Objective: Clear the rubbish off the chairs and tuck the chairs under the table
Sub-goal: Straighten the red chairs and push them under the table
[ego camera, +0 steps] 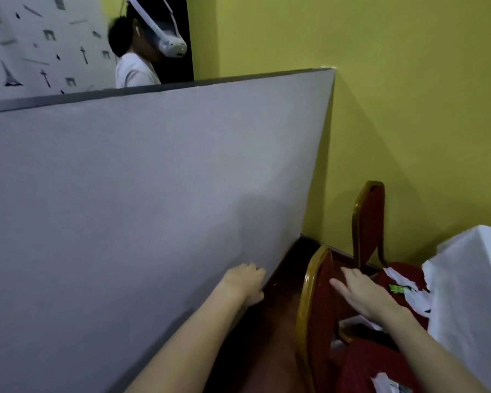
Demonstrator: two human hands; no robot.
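Two red chairs with gold frames stand at the lower right. The near chair shows its backrest edge-on; the far chair stands against the yellow wall. Crumpled white paper and a green wrapper lie on the far chair's seat, and more white rubbish lies on the near seat. My right hand hovers flat over the near chair's backrest with fingers spread, holding nothing. My left hand is loosely curled against the grey partition. The table's white cloth hangs at the right edge.
A tall grey partition panel fills the left and middle. A yellow wall closes the corner behind the chairs. Dark wooden floor runs between partition and chairs. Another person wearing a headset stands beyond the partition.
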